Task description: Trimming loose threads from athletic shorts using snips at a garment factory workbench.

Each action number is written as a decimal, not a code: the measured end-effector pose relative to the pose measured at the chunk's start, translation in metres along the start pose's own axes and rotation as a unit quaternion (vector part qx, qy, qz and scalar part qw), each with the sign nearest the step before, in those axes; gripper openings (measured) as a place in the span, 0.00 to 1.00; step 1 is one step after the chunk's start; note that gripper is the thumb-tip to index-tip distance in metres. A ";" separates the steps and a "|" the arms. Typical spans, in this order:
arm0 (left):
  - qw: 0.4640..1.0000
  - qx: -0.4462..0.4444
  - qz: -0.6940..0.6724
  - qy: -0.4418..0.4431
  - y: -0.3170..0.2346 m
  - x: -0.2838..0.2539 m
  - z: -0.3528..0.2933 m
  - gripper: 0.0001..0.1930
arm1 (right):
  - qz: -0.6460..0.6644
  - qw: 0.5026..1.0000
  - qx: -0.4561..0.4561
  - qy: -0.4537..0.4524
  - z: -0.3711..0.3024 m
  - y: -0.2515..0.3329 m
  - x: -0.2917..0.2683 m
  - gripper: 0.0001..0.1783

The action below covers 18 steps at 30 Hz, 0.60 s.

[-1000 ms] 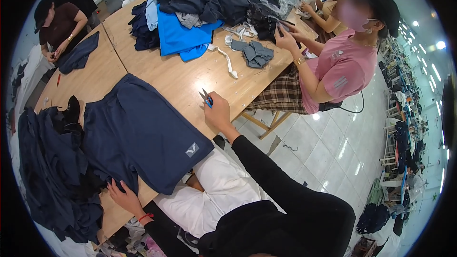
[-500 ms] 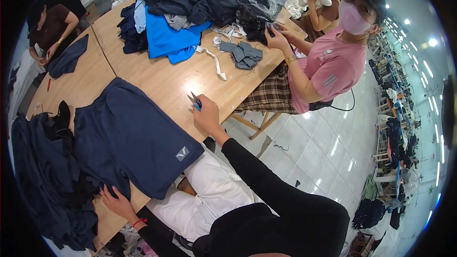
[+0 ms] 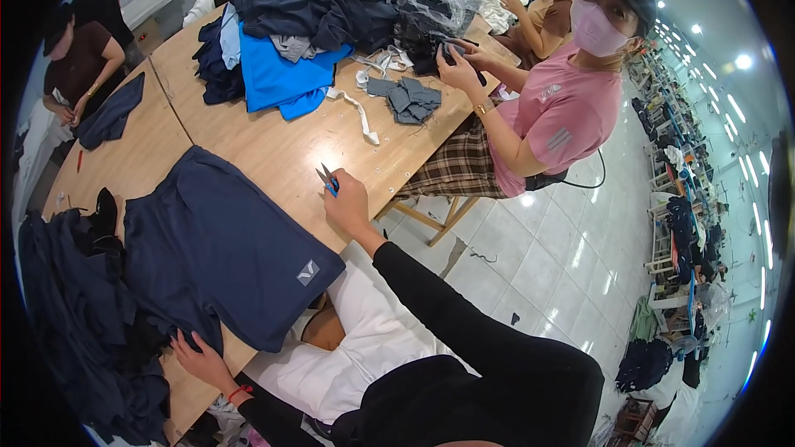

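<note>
One pair of navy shorts point(image 3: 232, 248) is laid flat on the near part of the wooden surface point(image 3: 286, 153), its two legs turned toward the wearer and its waistband toward the far left. One grey patch point(image 3: 307, 273) is seen near the hem of the right-hand leg.

Two hands are seen at work. The left hand point(image 3: 201, 362) is laid at the lower edge of the other leg, its fingers spread. By the right hand point(image 3: 348, 205), one pair of scissors point(image 3: 330, 182) is gripped, the fingers curled round the blue handles; the two blades are parted and pointed away, above the surface to the right of the shorts.

To the left, one heap of dark clothes point(image 3: 83, 323) is piled against the shorts. Farther off, one red stick point(image 3: 80, 161) and one dark folded garment point(image 3: 112, 112) are laid. At the far side, one bright blue garment point(image 3: 286, 79) is partly covered by one dark pile point(image 3: 315, 0); one cluster of grey scraps point(image 3: 410, 101) is set near one long white strip point(image 3: 358, 116).

Four other people are seen around: two at the far left, two at the right, the nearer dressed in pink.
</note>
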<state>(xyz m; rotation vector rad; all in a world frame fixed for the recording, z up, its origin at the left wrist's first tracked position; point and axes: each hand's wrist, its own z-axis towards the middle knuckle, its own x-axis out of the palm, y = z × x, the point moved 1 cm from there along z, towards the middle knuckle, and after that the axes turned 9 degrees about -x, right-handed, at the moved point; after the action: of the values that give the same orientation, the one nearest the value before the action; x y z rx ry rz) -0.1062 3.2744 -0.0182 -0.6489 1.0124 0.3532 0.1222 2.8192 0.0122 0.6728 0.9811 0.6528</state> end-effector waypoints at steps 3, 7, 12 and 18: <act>1.000 0.002 0.001 0.001 0.000 0.000 0.001 0.22 | 0.001 1.000 -0.012 -0.004 0.001 -0.002 -0.001 0.10; 1.000 0.005 0.004 0.002 0.003 0.000 0.002 0.22 | 0.002 1.000 -0.018 -0.002 -0.002 -0.001 0.000 0.10; 1.000 0.005 -0.003 -0.003 0.000 0.000 0.001 0.21 | 0.000 0.999 -0.035 -0.003 -0.002 -0.002 -0.001 0.11; 1.000 -0.003 0.014 -0.012 -0.001 -0.005 0.002 0.21 | 0.004 1.000 -0.016 0.014 -0.001 0.000 0.003 0.11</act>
<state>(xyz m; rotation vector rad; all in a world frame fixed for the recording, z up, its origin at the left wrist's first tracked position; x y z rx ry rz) -0.1071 3.2751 -0.0129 -0.6357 0.9991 0.3883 0.1222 2.8212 0.0099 0.6418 0.9929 0.6855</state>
